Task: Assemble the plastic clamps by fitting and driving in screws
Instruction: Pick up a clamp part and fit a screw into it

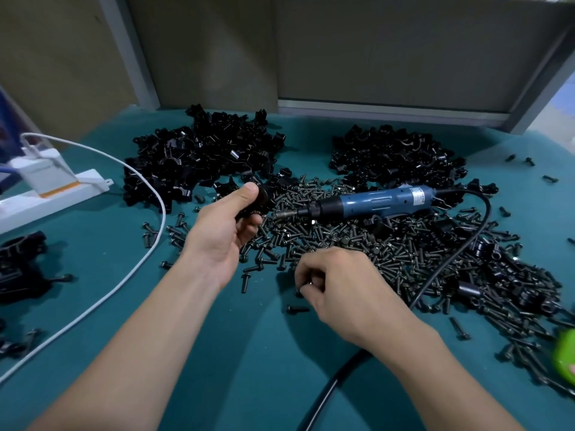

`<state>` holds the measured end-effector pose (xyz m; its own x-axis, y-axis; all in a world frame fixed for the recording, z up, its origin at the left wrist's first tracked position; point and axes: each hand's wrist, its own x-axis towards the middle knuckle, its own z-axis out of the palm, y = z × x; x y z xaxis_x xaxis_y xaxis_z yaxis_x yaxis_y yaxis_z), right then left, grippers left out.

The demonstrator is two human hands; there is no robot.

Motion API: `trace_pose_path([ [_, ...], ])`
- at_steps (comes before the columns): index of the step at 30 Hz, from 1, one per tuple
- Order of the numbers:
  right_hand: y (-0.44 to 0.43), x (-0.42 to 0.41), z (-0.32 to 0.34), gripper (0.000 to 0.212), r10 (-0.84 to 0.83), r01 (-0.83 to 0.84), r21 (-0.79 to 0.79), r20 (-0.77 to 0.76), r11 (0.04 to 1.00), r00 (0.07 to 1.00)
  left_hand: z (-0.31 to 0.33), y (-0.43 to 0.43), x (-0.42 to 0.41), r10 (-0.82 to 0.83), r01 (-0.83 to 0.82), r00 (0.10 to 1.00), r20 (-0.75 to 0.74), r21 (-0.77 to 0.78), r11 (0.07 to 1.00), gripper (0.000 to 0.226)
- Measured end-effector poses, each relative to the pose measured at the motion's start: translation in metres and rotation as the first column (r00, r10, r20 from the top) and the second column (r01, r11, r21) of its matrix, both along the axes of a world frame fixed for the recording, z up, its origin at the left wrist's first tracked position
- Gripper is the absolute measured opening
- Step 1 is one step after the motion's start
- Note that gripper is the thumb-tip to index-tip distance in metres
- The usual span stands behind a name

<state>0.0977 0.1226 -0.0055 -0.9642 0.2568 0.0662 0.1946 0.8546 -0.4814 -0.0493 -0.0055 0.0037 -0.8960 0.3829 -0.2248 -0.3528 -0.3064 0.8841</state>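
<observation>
My left hand (222,231) holds a black plastic clamp (263,199) raised over the left edge of the screw heap, thumb on top of it. My right hand (336,284) hovers low at the heap's near edge, its fingers curled and pinching a small dark screw (306,286). A broad heap of dark screws (389,244) covers the middle and right of the teal table. On that heap lies a blue electric screwdriver (373,202), bit pointing left, with nobody holding it. Two piles of black clamp parts sit behind, one at the left (202,157) and one at the right (395,154).
The screwdriver's black cable (448,262) loops right and runs down to the near edge. A white power strip (53,188) with a white cord (130,265) lies at the far left. Assembled black clamps (21,265) sit at the left edge. A green object (564,357) shows at the right edge.
</observation>
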Motion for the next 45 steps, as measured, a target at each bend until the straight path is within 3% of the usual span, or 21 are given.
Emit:
trace_pose_path([
  [6,0.026,0.005,0.005,0.027,-0.272,0.236,-0.231,-0.143,0.944,0.951,-0.004,0.004,0.003,-0.060,0.057,0.996,-0.065,-0.042,0.997,0.043],
  [9,0.032,0.008,0.007,0.029,-0.297,0.282,-0.100,-0.195,0.954,0.935,-0.005,0.005,0.004,-0.089,0.085,0.993,-0.072,-0.061,0.995,0.045],
  [12,0.024,0.006,0.010,0.026,-0.159,0.174,0.028,-0.280,0.984,0.947,-0.005,0.008,0.006,-0.093,0.087,0.993,-0.074,-0.076,0.993,0.038],
  [16,0.006,0.002,0.006,0.024,0.128,-0.120,0.085,-0.098,0.989,0.987,-0.005,0.011,0.008,-0.105,0.096,0.990,-0.095,-0.093,0.991,0.013],
  [20,0.000,-0.003,0.002,0.017,0.192,-0.188,0.101,-0.031,0.977,0.981,-0.005,0.013,0.009,-0.090,0.076,0.989,-0.119,-0.112,0.991,0.013],
  [22,0.001,-0.002,0.003,0.013,0.154,-0.152,0.034,-0.063,0.988,0.986,-0.006,0.013,0.010,-0.085,0.067,0.987,-0.137,-0.130,0.989,0.017],
  [24,0.012,0.001,0.008,0.013,-0.050,0.014,-0.235,-0.148,0.972,0.988,-0.006,0.013,0.011,-0.094,0.071,0.983,-0.160,-0.145,0.987,0.023],
  [26,0.032,0.004,0.014,0.016,-0.335,0.165,-0.568,-0.209,0.806,0.919,-0.006,0.013,0.013,-0.122,0.098,0.978,-0.168,-0.147,0.984,0.033],
  [28,0.052,0.010,0.020,0.016,-0.532,0.151,-0.845,-0.175,0.513,0.829,-0.006,0.013,0.016,-0.138,0.113,0.976,-0.170,-0.149,0.982,0.043],
  [30,0.066,0.014,0.025,0.013,-0.597,0.042,-0.965,-0.127,0.261,0.792,-0.005,0.014,0.017,-0.144,0.115,0.972,-0.183,-0.160,0.980,0.042],
  [33,0.071,0.013,0.023,0.015,-0.605,-0.023,-0.990,-0.104,0.140,0.789,-0.006,0.014,0.018,-0.164,0.134,0.967,-0.197,-0.157,0.978,0.027],
  [36,0.065,0.011,0.021,0.011,-0.588,-0.032,-0.989,-0.112,0.144,0.801,-0.008,0.017,0.024,-0.219,0.185,0.950,-0.225,-0.160,0.970,0.022],
  [40,0.050,0.008,0.016,0.011,-0.491,-0.028,-0.943,-0.198,0.331,0.848,-0.012,0.026,0.037,-0.281,0.235,0.919,-0.278,-0.187,0.954,0.034],
  [45,0.038,0.006,0.015,0.023,-0.399,-0.103,-0.884,-0.307,0.456,0.864,-0.014,0.030,0.041,-0.296,0.230,0.877,-0.378,-0.210,0.950,0.037],
])
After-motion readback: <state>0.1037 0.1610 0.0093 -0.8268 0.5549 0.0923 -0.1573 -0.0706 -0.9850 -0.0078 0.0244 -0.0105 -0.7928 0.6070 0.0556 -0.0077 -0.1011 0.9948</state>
